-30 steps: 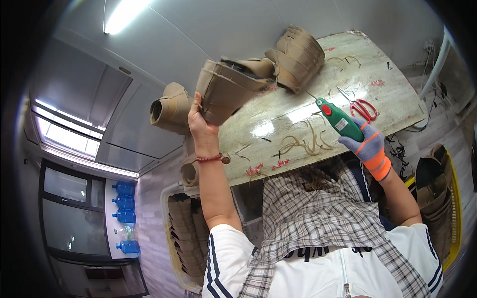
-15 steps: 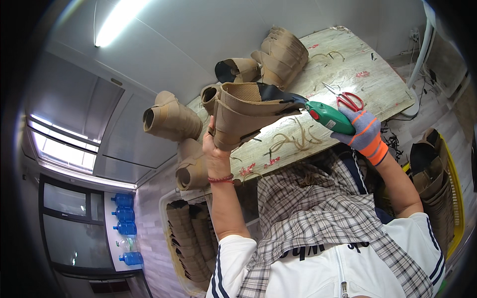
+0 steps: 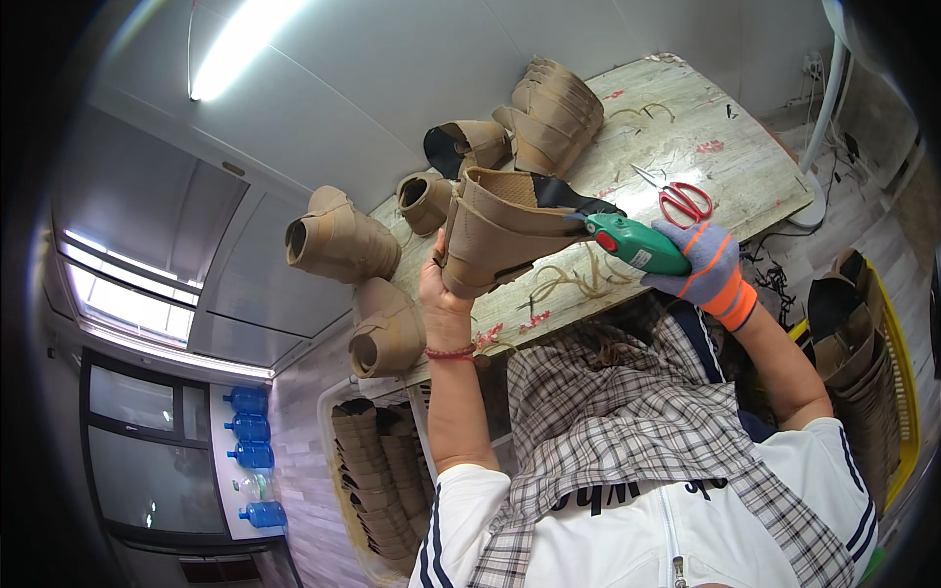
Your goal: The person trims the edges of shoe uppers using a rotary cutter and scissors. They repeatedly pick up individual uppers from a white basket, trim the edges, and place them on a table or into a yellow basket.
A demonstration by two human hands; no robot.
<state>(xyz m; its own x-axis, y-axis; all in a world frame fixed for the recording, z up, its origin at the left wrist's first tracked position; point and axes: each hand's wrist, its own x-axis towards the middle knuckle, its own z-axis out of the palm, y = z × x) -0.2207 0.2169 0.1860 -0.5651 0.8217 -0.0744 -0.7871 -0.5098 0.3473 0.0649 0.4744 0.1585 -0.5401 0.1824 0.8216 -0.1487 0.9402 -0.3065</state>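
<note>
A tan shoe upper (image 3: 495, 235) with a black lining is raised above the near left part of the worktable. My bare left hand (image 3: 443, 284) grips it by its lower left side. In my right hand (image 3: 708, 267), which wears a grey and orange glove, is a green handheld electric cutter (image 3: 637, 243) with a red button. The cutter's tip meets the right end of the upper, at the black lining; the exact contact is too small to make out. Red-handled scissors (image 3: 683, 203) lie on the table just beyond the cutter.
More tan uppers (image 3: 343, 240) stand along the table's left side, with a nested stack (image 3: 557, 113) at the back. Trimmed strips (image 3: 578, 279) litter the worktable (image 3: 730, 162). A yellow basket (image 3: 907, 392) of uppers stands right; a pale bin (image 3: 338, 480) holds several stacks at left.
The cutter has shifted left along the upper's right end, with my right hand behind it. The held upper has moved slightly right in the picture, showing more of the small upper behind it.
</note>
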